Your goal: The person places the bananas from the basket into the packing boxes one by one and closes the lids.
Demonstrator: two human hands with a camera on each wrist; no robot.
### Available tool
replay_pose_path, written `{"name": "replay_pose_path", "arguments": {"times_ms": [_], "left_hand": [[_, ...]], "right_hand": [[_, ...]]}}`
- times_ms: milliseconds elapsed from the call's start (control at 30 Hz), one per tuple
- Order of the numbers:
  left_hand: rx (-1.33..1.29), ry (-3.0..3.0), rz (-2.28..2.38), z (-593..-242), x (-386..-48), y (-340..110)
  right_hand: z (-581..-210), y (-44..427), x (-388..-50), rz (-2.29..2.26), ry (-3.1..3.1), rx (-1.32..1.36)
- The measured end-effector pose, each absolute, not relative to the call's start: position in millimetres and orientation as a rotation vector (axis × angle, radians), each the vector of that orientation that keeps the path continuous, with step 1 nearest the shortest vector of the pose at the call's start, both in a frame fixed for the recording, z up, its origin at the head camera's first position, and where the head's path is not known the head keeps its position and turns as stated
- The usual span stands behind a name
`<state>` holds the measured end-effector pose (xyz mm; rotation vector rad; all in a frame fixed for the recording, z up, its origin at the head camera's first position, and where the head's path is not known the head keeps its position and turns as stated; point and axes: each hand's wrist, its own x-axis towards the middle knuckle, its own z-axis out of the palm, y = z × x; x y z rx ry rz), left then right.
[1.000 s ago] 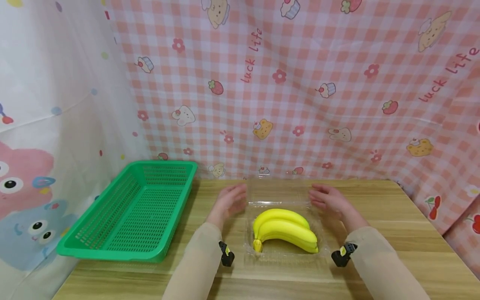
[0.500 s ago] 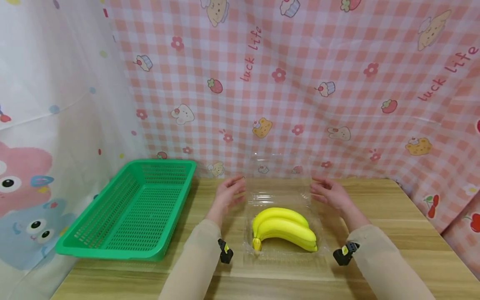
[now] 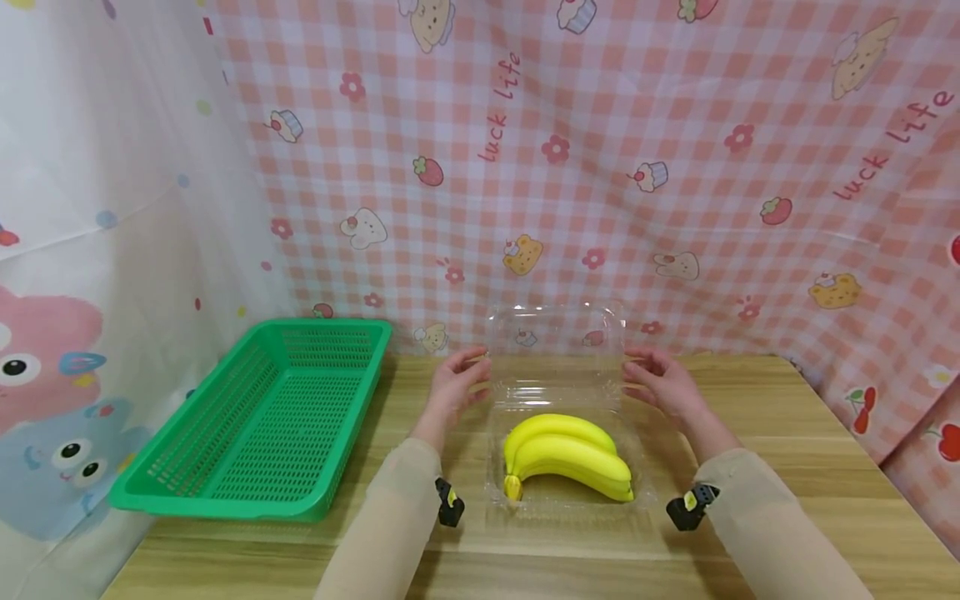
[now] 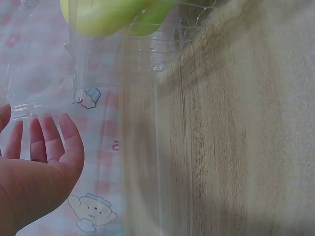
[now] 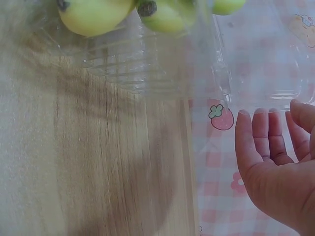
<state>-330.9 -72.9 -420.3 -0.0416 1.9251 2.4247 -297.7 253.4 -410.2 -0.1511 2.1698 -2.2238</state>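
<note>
A clear plastic clamshell box [image 3: 570, 521] rests on the table with a bunch of yellow bananas [image 3: 566, 454] in its base. Its see-through lid [image 3: 555, 375] stands raised at the back. At the lid's left side edge is my left hand [image 3: 453, 387], fingertips touching or very close to the plastic. Mirroring it on the right edge, my right hand [image 3: 663, 387] has its fingertips at the rim. Both wrist views show the fingers [image 4: 71, 140] fairly straight and slightly bent, the right thumb [image 5: 302, 115] also by the lid edge. Neither hand wraps round anything.
A green plastic basket [image 3: 277, 433] with slotted walls stands to the left of the box on the wooden table [image 3: 772, 500]. Behind the table hangs a pink checked cloth [image 3: 600, 208], close to the lid. A white printed curtain [image 3: 135, 250] is at the left.
The lid has tilted further up at the back, mostly in the first half second. Both hands have moved slightly up with it. The bananas and the basket have stayed in place.
</note>
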Motion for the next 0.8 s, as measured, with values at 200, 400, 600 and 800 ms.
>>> {"name": "replay_pose_path", "arguments": {"times_ms": [200,400,600,800], "left_hand": [[0.001,1.994,2.398,-421,-330,-73],[0.06,2.047,2.399,-419,-326,-73],[0.146,2.105,2.404,-420,-321,-74],[0.202,2.17,2.366,-420,-318,-77]], "right_hand": [[-410,254,-296,-2.247,2.165,-0.156],[-413,254,-295,-2.241,2.193,-0.151],[-412,254,-293,-2.228,2.225,-0.175],[-412,254,-290,-2.196,2.271,-0.196]]}}
